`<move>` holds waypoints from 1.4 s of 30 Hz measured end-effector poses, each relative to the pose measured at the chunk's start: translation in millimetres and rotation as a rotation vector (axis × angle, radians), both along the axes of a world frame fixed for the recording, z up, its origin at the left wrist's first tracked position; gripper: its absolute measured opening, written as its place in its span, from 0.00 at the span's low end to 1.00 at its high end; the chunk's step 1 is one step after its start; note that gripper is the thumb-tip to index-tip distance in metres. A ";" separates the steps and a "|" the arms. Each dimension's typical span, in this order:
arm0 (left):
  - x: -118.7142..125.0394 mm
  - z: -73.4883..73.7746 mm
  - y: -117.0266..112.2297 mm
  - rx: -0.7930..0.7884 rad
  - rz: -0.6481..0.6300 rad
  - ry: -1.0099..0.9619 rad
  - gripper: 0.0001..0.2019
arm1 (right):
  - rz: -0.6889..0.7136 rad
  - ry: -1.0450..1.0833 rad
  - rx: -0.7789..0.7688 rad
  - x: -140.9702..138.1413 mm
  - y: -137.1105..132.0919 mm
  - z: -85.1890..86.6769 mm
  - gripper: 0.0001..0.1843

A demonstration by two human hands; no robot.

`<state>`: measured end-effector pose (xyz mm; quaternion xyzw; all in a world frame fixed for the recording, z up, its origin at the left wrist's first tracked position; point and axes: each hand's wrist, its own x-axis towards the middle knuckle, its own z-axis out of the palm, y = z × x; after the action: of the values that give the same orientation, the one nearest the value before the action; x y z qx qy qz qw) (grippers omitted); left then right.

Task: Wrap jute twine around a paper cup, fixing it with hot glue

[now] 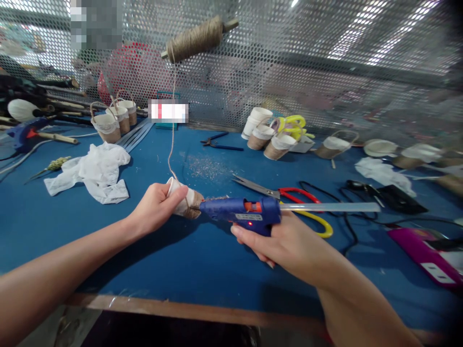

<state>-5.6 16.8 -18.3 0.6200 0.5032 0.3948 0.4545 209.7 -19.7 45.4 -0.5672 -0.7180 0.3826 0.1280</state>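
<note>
My left hand (155, 206) is closed around a small white paper cup (180, 197) held on its side, its base end wound with brown jute twine. The twine (172, 130) runs up from the cup to a spool (197, 39) hung on the perforated metal screen. My right hand (285, 241) grips a blue hot glue gun (240, 212), its nozzle touching the twine-wrapped end of the cup. A clear glue stick (333, 207) sticks out of the gun's back to the right. Both hands hover over the blue table (173, 260).
Scissors with red and yellow handles (289, 197) lie just behind the gun. Crumpled white cloth (96, 171) sits at left, finished twine-wrapped cups (115, 120) behind it and more cups (271, 135) at centre back. Pliers (220, 141), black cables and a magenta case (427, 255) are at right.
</note>
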 end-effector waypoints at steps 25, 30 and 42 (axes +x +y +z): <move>-0.4 2.9 -8.3 0.169 -0.046 0.007 0.19 | -0.428 0.481 0.084 34.1 61.3 4.6 0.08; -0.2 5.2 -9.9 0.208 -0.032 0.025 0.19 | -0.570 0.279 0.020 53.3 104.6 -9.2 0.11; -2.9 2.6 -6.0 0.254 -0.024 0.034 0.20 | -0.615 -0.128 0.115 56.6 139.4 -41.4 0.16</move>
<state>-8.5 10.9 -15.7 0.6851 0.4493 0.4394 0.3683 266.3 119.6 3.9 -0.7724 -0.5399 0.2484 0.2241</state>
